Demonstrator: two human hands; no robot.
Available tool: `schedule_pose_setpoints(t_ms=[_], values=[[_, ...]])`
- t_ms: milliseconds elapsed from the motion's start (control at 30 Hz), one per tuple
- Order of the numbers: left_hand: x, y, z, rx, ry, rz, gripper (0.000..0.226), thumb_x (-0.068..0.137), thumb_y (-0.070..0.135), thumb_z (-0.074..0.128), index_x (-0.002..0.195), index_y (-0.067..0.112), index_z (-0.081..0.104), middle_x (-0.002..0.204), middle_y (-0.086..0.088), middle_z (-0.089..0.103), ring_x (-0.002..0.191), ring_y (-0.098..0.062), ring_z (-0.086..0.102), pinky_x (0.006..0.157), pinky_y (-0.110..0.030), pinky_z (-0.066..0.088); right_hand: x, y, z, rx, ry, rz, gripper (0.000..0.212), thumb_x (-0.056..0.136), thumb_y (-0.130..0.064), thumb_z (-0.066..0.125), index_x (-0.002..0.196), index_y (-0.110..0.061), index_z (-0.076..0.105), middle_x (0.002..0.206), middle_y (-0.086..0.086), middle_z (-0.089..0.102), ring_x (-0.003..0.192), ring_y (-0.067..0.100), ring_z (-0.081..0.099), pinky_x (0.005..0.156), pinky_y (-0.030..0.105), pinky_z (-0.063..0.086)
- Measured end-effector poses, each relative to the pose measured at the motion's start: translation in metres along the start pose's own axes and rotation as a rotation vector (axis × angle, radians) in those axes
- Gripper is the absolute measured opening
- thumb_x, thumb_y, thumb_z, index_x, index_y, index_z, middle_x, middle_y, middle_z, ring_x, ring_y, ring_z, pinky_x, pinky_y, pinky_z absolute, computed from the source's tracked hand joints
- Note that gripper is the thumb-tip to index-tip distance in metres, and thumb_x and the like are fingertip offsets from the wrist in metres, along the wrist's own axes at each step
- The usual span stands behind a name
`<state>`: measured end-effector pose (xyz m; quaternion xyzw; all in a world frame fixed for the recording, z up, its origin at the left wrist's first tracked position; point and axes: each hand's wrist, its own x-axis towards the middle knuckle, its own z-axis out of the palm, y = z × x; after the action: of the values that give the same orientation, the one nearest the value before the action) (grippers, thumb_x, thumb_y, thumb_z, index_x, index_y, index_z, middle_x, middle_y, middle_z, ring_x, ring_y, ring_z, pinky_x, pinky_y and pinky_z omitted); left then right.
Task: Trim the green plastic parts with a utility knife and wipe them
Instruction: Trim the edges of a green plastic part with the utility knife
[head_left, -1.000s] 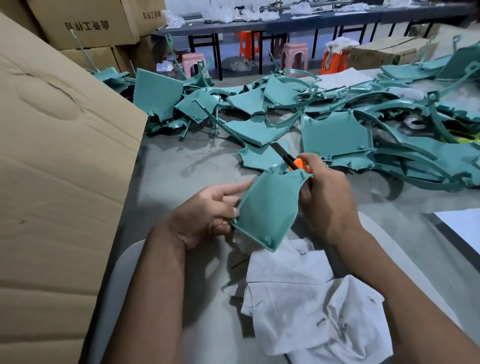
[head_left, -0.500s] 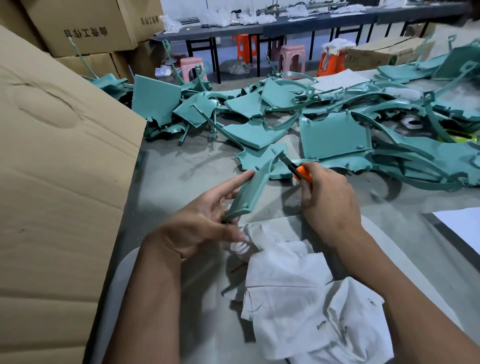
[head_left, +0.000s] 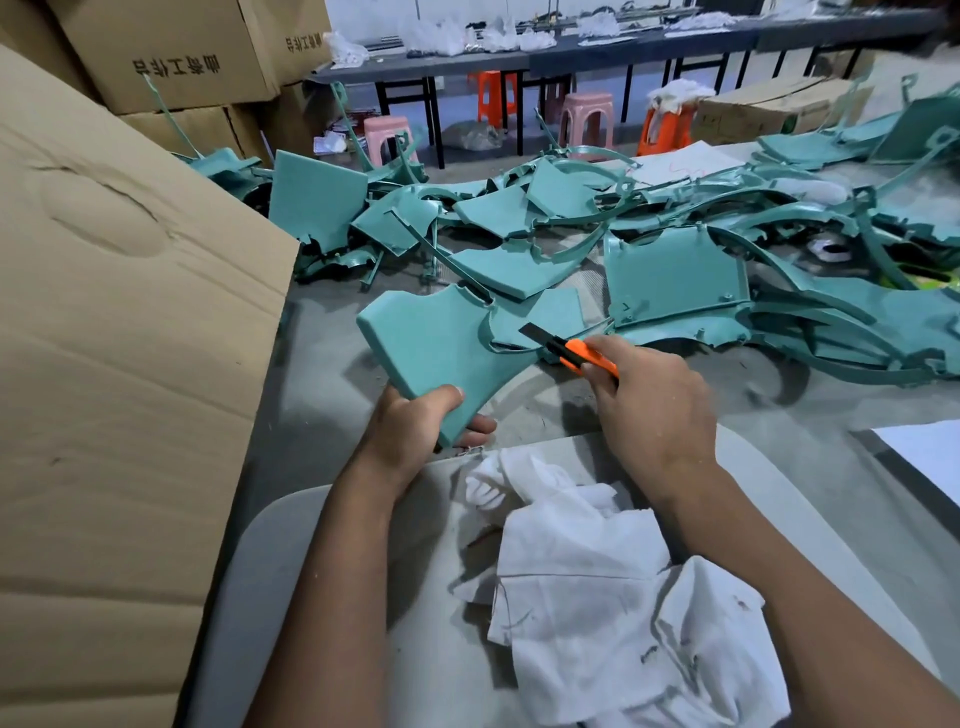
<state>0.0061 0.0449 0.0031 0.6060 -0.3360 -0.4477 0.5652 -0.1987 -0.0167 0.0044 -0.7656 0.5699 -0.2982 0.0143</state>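
1 green part (head_left: 441, 353) is gripped by the left hand (head_left: 415, 431); the utility knife (head_left: 571, 351) is held tight in the right hand (head_left: 649, 410). Wiping looks undone, and many parts (head_left: 675, 280) are left on the table (head_left: 322, 374).

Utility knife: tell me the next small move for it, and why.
Probably bring the blade to the curved right edge of the green plastic part and start shaving it. The right hand grips the orange utility knife with its blade out, pointing at that edge, while the left hand holds the part up by its lower corner. The white cloth lies unused below.
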Motion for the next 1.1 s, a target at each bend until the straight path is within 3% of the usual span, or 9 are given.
schedule_pose_setpoints(t_ms=[133,200,500,633,733,800,900,1033,1100], values=[[0.001,0.000,0.004,0.013,0.031,0.060,0.023,0.095,-0.006,0.047,0.114,-0.015,0.057,0.090,-0.041,0.067,0.062,-0.034,0.073,0.051,-0.031,0.058,0.001,0.000,0.002,0.081,-0.073,-0.025,0.048,0.100,-0.022,0.062,0.147,-0.027,0.051,0.120,0.008,0.068,0.108,0.036,0.062,0.085,0.043,0.050],[0.002,0.001,0.009,-0.041,0.079,0.103,0.023,0.094,-0.009,0.045,0.115,-0.013,0.054,0.090,-0.037,0.066,0.061,-0.038,0.073,0.051,-0.034,0.059,-0.003,-0.004,0.004,0.132,-0.112,-0.114,0.052,0.096,-0.012,0.065,0.146,-0.022,0.052,0.122,0.007,0.065,0.110,0.033,0.059,0.090,0.042,0.048],[0.009,0.003,0.022,-0.317,0.171,0.043,0.026,0.091,-0.011,0.040,0.116,-0.010,0.046,0.108,-0.039,0.063,0.068,-0.054,0.070,0.054,-0.042,0.061,-0.004,-0.010,0.006,0.160,-0.204,-0.294,0.054,0.100,-0.016,0.063,0.151,-0.026,0.049,0.113,0.001,0.059,0.098,0.029,0.057,0.079,0.041,0.049],[0.012,0.000,0.015,-0.404,0.147,-0.021,0.030,0.091,-0.010,0.042,0.120,-0.016,0.042,0.099,-0.041,0.063,0.071,-0.057,0.070,0.055,-0.040,0.061,-0.004,-0.009,0.015,0.194,-0.208,-0.214,0.054,0.102,-0.015,0.060,0.153,-0.028,0.049,0.105,-0.003,0.052,0.090,0.020,0.048,0.072,0.032,0.037],[0.012,0.001,0.013,-0.408,0.123,-0.032,0.032,0.091,-0.009,0.042,0.122,-0.018,0.041,0.098,-0.039,0.064,0.072,-0.058,0.069,0.055,-0.040,0.061,-0.004,-0.006,0.016,0.210,-0.180,-0.207,0.055,0.099,-0.012,0.063,0.152,-0.027,0.052,0.101,-0.002,0.053,0.090,0.021,0.050,0.072,0.033,0.039],[0.010,0.002,0.011,-0.403,0.118,-0.028,0.033,0.091,-0.009,0.042,0.123,-0.016,0.043,0.103,-0.039,0.064,0.071,-0.059,0.068,0.055,-0.040,0.061,-0.002,-0.003,0.015,0.240,-0.118,-0.190,0.055,0.097,-0.009,0.064,0.149,-0.026,0.054,0.100,0.001,0.055,0.088,0.024,0.053,0.072,0.036,0.044],[0.008,0.003,0.009,-0.371,0.123,-0.020,0.032,0.090,-0.009,0.042,0.121,-0.016,0.043,0.095,-0.039,0.065,0.070,-0.058,0.069,0.051,-0.037,0.060,0.004,0.008,0.013,0.145,0.051,-0.082,0.057,0.095,-0.008,0.065,0.147,-0.028,0.056,0.097,0.002,0.054,0.079,0.022,0.047,0.068,0.034,0.040],[0.005,0.004,0.008,-0.261,0.140,0.025,0.032,0.090,-0.006,0.041,0.121,-0.014,0.045,0.096,-0.037,0.067,0.067,-0.052,0.071,0.044,-0.031,0.056,0.011,0.025,0.009,0.041,0.121,0.067,0.066,0.086,0.000,0.068,0.145,-0.029,0.060,0.103,0.004,0.055,0.089,0.028,0.052,0.071,0.032,0.039],[0.002,0.006,0.008,-0.212,0.143,0.049,0.022,0.089,-0.005,0.041,0.108,-0.007,0.052,0.090,-0.032,0.070,0.063,-0.049,0.072,0.041,-0.029,0.052,0.012,0.028,0.008,0.025,0.129,0.076,0.065,0.084,0.004,0.066,0.141,-0.026,0.064,0.103,0.003,0.054,0.097,0.031,0.054,0.071,0.032,0.038]])
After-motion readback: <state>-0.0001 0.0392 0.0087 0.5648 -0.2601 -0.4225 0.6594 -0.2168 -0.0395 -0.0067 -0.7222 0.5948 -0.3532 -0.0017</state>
